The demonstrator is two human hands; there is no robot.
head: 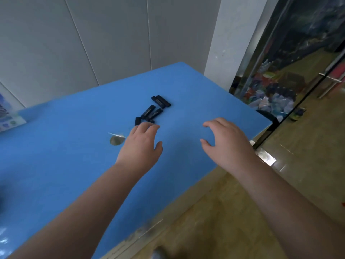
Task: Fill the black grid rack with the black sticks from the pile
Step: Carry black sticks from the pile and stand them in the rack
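While both arms reach out over the blue table (56, 146), a worn grey patch (116, 140) shows on the top just left of the left hand (141, 146), and a printed card (7, 116) sits at the far left edge. Nothing lies between the hands and the black sticks (152, 110) — a small loose pile past mid-table, two lying side by side at its far end. The left hand's fingertips are right at the nearest stick, fingers relaxed and fairly straight, gripping nothing. The right hand (225, 143) hovers beside it, well clear of the pile, fingers loosely curved and spread, holding nothing. The rack is out of view. Behind the table stand grey wall panels (93, 34) — to the right a glass door (291, 71), wood-look floor (214, 212) below.
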